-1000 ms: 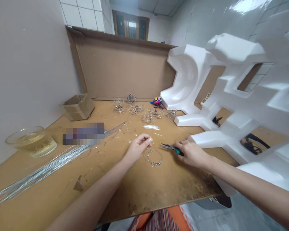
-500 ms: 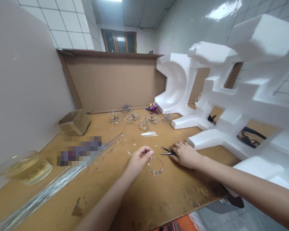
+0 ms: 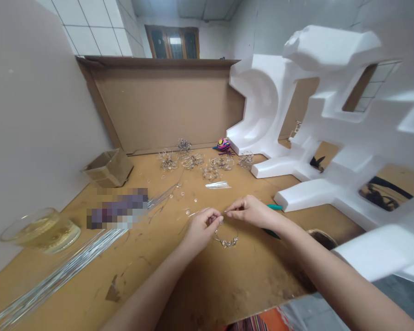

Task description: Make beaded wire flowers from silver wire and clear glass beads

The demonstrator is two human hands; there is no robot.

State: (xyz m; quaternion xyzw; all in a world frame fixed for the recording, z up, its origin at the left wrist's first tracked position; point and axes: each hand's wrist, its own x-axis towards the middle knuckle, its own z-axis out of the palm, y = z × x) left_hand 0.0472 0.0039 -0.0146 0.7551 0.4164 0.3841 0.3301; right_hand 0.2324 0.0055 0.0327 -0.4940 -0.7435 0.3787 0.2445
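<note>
A wire ring strung with clear beads (image 3: 229, 242) hangs from the pinched fingers of my left hand (image 3: 203, 225), low over the table. My right hand (image 3: 246, 211) has its thumb and forefinger closed close beside the left fingertips, on what looks like the thin end of the wire. Pliers with a green handle (image 3: 274, 207) lie on the table, mostly covered by my right hand and forearm. Loose clear beads (image 3: 187, 212) are scattered beyond my left hand.
Short cut wires (image 3: 218, 185) and several beaded wire pieces (image 3: 192, 160) lie farther back. Long wires (image 3: 65, 266), a glass of yellow liquid (image 3: 41, 232) and a small cardboard box (image 3: 108, 169) stand left. White foam packing (image 3: 300, 193) borders the right.
My right hand has let go of the pliers, leaving them on the table, and moved left to the wire by my left fingers. The left hand keeps its hold; the view has shifted slightly.
</note>
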